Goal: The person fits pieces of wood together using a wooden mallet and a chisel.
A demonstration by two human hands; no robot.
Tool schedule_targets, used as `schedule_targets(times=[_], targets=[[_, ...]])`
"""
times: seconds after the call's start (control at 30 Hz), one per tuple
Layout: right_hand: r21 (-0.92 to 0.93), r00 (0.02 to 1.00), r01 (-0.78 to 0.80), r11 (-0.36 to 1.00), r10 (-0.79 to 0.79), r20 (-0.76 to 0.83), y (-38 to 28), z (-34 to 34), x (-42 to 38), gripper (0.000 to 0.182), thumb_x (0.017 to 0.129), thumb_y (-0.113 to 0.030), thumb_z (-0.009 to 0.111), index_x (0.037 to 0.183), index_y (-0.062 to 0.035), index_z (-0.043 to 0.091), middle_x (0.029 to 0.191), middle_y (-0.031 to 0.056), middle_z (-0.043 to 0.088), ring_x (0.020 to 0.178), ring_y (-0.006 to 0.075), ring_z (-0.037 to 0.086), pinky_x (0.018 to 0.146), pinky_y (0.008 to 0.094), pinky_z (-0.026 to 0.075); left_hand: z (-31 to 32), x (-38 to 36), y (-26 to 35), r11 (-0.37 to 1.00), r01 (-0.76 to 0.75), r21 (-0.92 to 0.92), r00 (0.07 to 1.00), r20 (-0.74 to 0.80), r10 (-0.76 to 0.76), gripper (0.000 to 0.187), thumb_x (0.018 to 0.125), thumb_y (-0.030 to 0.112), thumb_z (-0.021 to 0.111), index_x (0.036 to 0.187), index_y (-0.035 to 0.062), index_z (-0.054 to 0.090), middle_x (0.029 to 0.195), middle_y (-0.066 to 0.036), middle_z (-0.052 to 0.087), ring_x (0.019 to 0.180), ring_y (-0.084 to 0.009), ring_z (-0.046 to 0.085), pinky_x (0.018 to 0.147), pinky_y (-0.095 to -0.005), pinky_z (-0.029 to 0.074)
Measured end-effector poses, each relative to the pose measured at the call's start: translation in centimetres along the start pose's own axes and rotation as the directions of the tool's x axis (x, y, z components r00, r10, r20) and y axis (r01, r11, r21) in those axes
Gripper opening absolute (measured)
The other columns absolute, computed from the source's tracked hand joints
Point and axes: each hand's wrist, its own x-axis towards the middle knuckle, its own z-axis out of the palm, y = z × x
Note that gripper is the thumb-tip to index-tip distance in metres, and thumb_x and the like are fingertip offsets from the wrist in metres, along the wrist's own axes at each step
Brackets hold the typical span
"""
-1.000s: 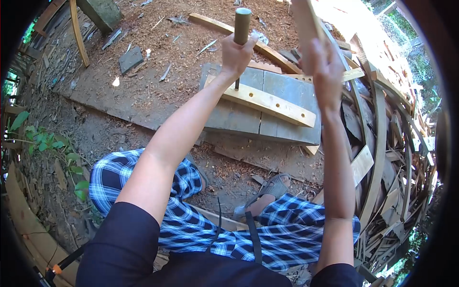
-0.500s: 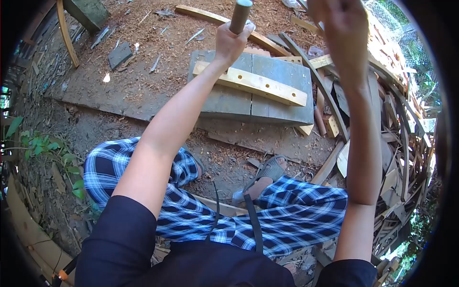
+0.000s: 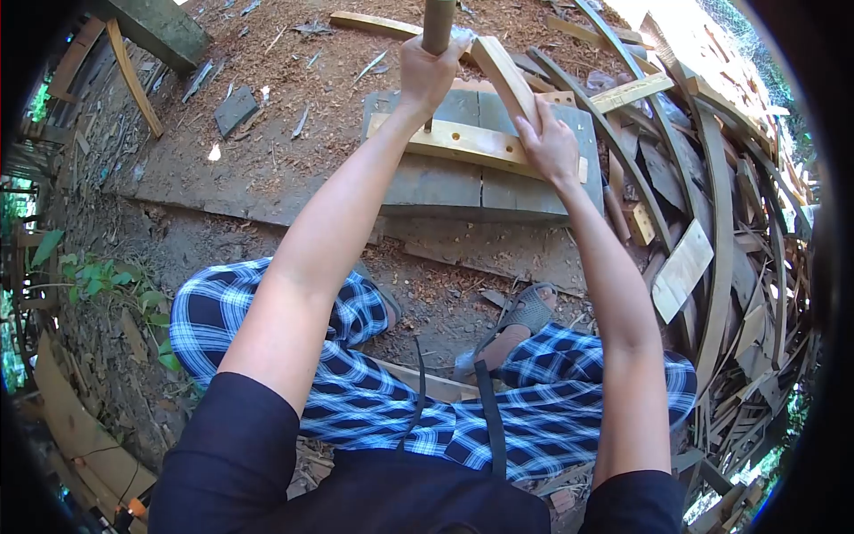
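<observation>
My left hand (image 3: 429,76) is closed around the round handle of a chisel (image 3: 439,25), held upright. Its thin shaft comes down below the fist at the left part of a pale wooden bar (image 3: 485,142) with a row of holes. That bar lies across two grey blocks (image 3: 525,198) set side by side. In my right hand (image 3: 551,147) is a flat-sided wooden stick (image 3: 505,76), slanting up and left over the bar. The stick's far end is close beside my left hand and the chisel handle.
Curved wood strips and offcuts (image 3: 712,222) are heaped on the right. Wood chips (image 3: 294,36) cover the ground behind the blocks. A grey post (image 3: 156,31) stands at the far left. My sandalled foot (image 3: 525,316) is just in front of the blocks.
My right hand has swung down from the upper right to over the wooden bar, bringing the wooden stick beside the chisel. My left hand keeps its hold on the chisel. The view has shifted slightly.
</observation>
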Motion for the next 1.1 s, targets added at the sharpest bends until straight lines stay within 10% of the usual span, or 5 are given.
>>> schedule_targets(times=[0.4, 0.67, 0.87, 1.0, 1.1], targets=[[-0.044, 0.992, -0.107, 0.993, 0.104, -0.071, -3.7, 0.5, -5.2, 0.052, 0.088, -0.035, 0.065, 0.131, -0.008, 0.054, 0.086, 0.0187, 0.072, 0.072, 0.0392, 0.071, 0.064, 0.049, 0.057, 1.5, 4.4, -2.5, 0.923, -0.006, 0.385, 0.997, -0.069, 0.036, 0.032, 0.09, 0.022, 0.071, 0.068, 0.0046, 0.055, 0.055, 0.002, 0.052, 0.048, -0.0066, 0.052, 0.04, -0.0268, 0.04], [-0.017, 0.99, -0.141, 0.99, 0.141, -0.009, -4.3, 0.1, -6.0, 0.053, 0.091, -0.039, 0.062, 0.134, -0.0087, 0.052, 0.088, 0.021, 0.071, 0.077, 0.0406, 0.07, 0.068, 0.0491, 0.056, 2.1, 4.5, -2.7, 0.989, 0.023, 0.144, 0.997, -0.072, -0.013, 0.033, 0.089, 0.027, 0.072, 0.071, 0.0039, 0.057, 0.056, 0.0, 0.053, 0.048, -0.0084, 0.053, 0.042, -0.0293, 0.042], [-0.016, 0.986, -0.101, 0.995, 0.098, -0.132, -4.8, 0.8, -7.1, 0.053, 0.088, -0.036, 0.064, 0.131, -0.0074, 0.052, 0.083, 0.0176, 0.071, 0.068, 0.0392, 0.07, 0.06, 0.0491, 0.057, 1.4, 7.0, -4.2, 0.925, 0.133, 0.355, 0.988, -0.126, -0.093, 0.033, 0.088, 0.029, 0.072, 0.072, 0.0043, 0.057, 0.055, 0.0, 0.051, 0.049, -0.012, 0.054, 0.041, -0.0336, 0.042], [-0.063, 0.988, -0.114, 0.992, 0.106, -0.114, -4.7, 0.9, -7.1, 0.054, 0.088, -0.036, 0.064, 0.132, -0.0075, 0.051, 0.081, 0.0168, 0.07, 0.068, 0.0388, 0.07, 0.059, 0.0489, 0.057, -0.3, 9.7, -8.2, 0.956, 0.201, 0.216, 0.97, -0.182, -0.163, 0.033, 0.09, 0.034, 0.071, 0.09, 0.0025, 0.06, 0.066, -0.003, 0.055, 0.047, -0.0133, 0.05, 0.042, -0.0345, 0.044], [-0.04, 0.983, -0.143, 0.989, 0.137, -0.118, -4.9, 1.0, -7.2, 0.055, 0.088, -0.037, 0.063, 0.132, -0.0076, 0.051, 0.082, 0.0172, 0.07, 0.068, 0.0389, 0.07, 0.059, 0.0484, 0.057, -2.6, 7.9, -3.1, 0.886, 0.331, -0.325, 0.848, -0.309, -0.43, 0.033, 0.091, 0.016, 0.068, 0.076, 0.0112, 0.039, 0.051, 0.004, 0.037, 0.038, -0.006, 0.032, 0.035, -0.0252, 0.021]])
